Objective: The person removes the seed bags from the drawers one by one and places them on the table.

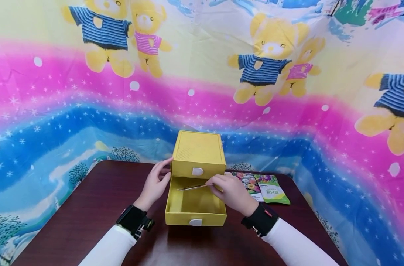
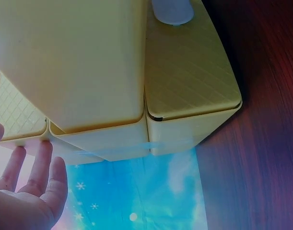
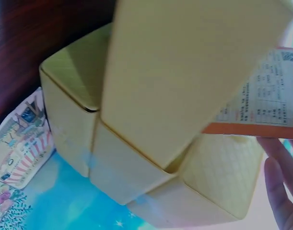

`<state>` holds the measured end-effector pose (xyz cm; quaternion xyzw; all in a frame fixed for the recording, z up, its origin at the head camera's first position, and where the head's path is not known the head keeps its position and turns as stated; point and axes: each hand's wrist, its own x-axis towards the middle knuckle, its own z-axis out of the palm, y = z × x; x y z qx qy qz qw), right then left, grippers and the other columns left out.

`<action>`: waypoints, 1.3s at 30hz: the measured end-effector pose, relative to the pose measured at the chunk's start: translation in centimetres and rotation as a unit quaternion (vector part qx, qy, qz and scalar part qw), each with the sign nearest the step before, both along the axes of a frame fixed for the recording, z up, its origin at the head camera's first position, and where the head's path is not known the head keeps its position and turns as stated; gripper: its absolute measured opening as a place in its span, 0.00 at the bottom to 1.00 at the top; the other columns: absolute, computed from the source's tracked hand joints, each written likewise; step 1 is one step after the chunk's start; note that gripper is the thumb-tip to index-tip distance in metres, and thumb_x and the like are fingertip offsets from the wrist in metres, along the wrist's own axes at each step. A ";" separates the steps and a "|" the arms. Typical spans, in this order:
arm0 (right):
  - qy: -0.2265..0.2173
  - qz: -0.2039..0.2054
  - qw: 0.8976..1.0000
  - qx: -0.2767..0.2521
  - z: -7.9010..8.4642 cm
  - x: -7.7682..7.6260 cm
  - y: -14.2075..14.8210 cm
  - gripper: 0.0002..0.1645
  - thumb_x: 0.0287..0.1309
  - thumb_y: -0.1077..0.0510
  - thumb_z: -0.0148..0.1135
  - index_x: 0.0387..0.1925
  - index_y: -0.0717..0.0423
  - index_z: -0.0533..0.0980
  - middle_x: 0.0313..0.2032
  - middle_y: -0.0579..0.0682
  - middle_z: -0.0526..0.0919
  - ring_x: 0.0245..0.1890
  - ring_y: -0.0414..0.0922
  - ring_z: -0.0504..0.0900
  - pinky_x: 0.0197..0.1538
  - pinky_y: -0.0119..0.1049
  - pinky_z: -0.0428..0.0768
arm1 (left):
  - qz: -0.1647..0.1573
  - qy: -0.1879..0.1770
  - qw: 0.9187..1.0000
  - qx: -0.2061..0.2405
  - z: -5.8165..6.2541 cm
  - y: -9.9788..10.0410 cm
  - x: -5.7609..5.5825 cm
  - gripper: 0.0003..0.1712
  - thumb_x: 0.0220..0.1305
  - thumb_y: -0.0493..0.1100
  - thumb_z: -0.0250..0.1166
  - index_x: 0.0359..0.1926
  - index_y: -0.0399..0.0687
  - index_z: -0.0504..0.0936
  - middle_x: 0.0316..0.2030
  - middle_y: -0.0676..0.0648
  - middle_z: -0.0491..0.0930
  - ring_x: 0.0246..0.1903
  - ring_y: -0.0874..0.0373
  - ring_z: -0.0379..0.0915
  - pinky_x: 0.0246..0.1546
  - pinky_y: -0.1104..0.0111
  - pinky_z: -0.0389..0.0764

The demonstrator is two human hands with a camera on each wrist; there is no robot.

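From where I stand, the boxy yellow drawer unit [image 1: 202,146] looks like smooth, faintly glossy plastic, with softened corners and a crosshatched patch on its flat lid. It sits on the dark, reddish wood-grain desk [image 1: 115,195], whose polish catches a soft sheen. Its middle drawer [image 1: 178,219], a shallow tray with thin, plain walls, is pulled well out, below the closed top drawer [image 1: 182,168] and above a closed lower drawer [image 2: 194,62]. Seen from the wrists, the top and lower fronts carry a quilted diamond texture, and each drawer wears a pale, round-ended tab. The right hand [image 1: 233,192] holds a thin, flat packet [image 3: 261,96] above the opened tray, its fingers pinched narrow on one end; it appears nearly edge-on from above (the right wrist view gives it away as a printed sheet-like face with an orange border). The left hand [image 1: 155,186] has its fingers spread and extended, their tips touching the unit's side near the top drawer. To the right lie a glossy flower-printed packet [image 1: 250,181] and a green-and-white packet [image 1: 271,192], side by side. Behind hangs a creased cloth [image 1: 195,87] printed with bears and snowflakes.
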<state>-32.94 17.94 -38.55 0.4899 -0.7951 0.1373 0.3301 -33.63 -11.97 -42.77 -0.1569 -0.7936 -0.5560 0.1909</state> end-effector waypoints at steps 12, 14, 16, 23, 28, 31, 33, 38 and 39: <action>-0.006 0.032 0.996 -0.083 2.4 1.5 1.9 0.14 0.75 0.48 0.57 0.45 0.49 0.84 0.39 0.44 0.89 0.39 0.41 0.87 0.43 0.36 0.84 | 0.000 -0.006 1.000 -0.005 -0.1 -0.1 -0.1 0.32 0.76 0.32 0.56 0.75 0.59 0.70 0.70 0.44 0.69 0.60 0.46 0.78 0.53 0.64 0.81; -0.015 0.032 0.995 -0.098 3.0 1.8 2.4 0.15 0.75 0.47 0.56 0.46 0.50 0.84 0.40 0.45 0.89 0.39 0.41 0.86 0.43 0.34 0.84 | 0.000 -0.007 1.000 -0.005 0.0 -0.1 0.0 0.32 0.76 0.32 0.56 0.75 0.59 0.70 0.70 0.44 0.69 0.60 0.46 0.78 0.54 0.63 0.81; -0.024 0.029 0.993 -0.113 3.5 2.1 2.9 0.14 0.74 0.49 0.58 0.47 0.51 0.83 0.41 0.47 0.88 0.38 0.41 0.85 0.42 0.30 0.82 | 0.000 -0.007 1.000 -0.005 0.0 -0.1 0.0 0.32 0.76 0.32 0.56 0.75 0.59 0.69 0.71 0.44 0.68 0.59 0.46 0.78 0.54 0.62 0.81; -0.040 0.018 0.985 -0.169 4.9 2.9 4.7 0.19 0.57 0.74 0.70 0.48 0.56 0.83 0.41 0.51 0.87 0.41 0.42 0.85 0.46 0.26 0.82 | 0.001 -0.008 1.000 -0.006 -0.1 0.0 0.0 0.32 0.76 0.32 0.56 0.75 0.60 0.69 0.71 0.45 0.68 0.60 0.46 0.77 0.54 0.61 0.81; -0.009 0.000 0.979 -0.203 5.6 3.1 6.0 0.22 0.54 0.76 0.70 0.49 0.58 0.82 0.41 0.52 0.86 0.40 0.40 0.83 0.41 0.25 0.77 | -0.001 -0.012 1.000 -0.004 -0.2 -0.1 0.0 0.32 0.76 0.33 0.56 0.76 0.60 0.68 0.72 0.45 0.67 0.60 0.46 0.77 0.55 0.59 0.81; 0.011 -0.009 0.976 -0.219 5.9 3.2 6.8 0.21 0.55 0.76 0.69 0.51 0.61 0.81 0.43 0.54 0.85 0.43 0.39 0.81 0.39 0.27 0.73 | 0.000 -0.012 1.000 -0.004 -0.2 -0.1 0.0 0.32 0.76 0.33 0.56 0.75 0.61 0.69 0.72 0.45 0.67 0.61 0.47 0.77 0.55 0.58 0.80; 0.018 -0.018 0.973 -0.228 5.9 3.2 7.4 0.22 0.56 0.77 0.68 0.52 0.62 0.81 0.44 0.56 0.85 0.45 0.38 0.81 0.39 0.26 0.74 | 0.002 -0.011 1.000 -0.006 -0.2 -0.1 0.0 0.32 0.76 0.33 0.56 0.75 0.61 0.69 0.71 0.45 0.68 0.61 0.47 0.77 0.55 0.57 0.80; 0.006 -0.062 0.969 -0.240 5.8 3.1 9.3 0.19 0.60 0.74 0.67 0.53 0.63 0.81 0.45 0.57 0.84 0.47 0.32 0.80 0.36 0.23 0.74 | 0.004 -0.008 1.000 -0.009 -0.2 -0.1 0.0 0.32 0.76 0.33 0.56 0.75 0.61 0.69 0.71 0.45 0.68 0.60 0.47 0.77 0.55 0.56 0.80; 0.000 -0.074 0.968 -0.242 5.7 3.1 9.7 0.18 0.61 0.73 0.66 0.53 0.63 0.80 0.45 0.57 0.84 0.48 0.30 0.79 0.36 0.22 0.74 | 0.004 -0.008 1.000 -0.009 -0.2 0.0 -0.1 0.32 0.76 0.33 0.56 0.75 0.61 0.69 0.71 0.45 0.68 0.60 0.47 0.77 0.55 0.56 0.80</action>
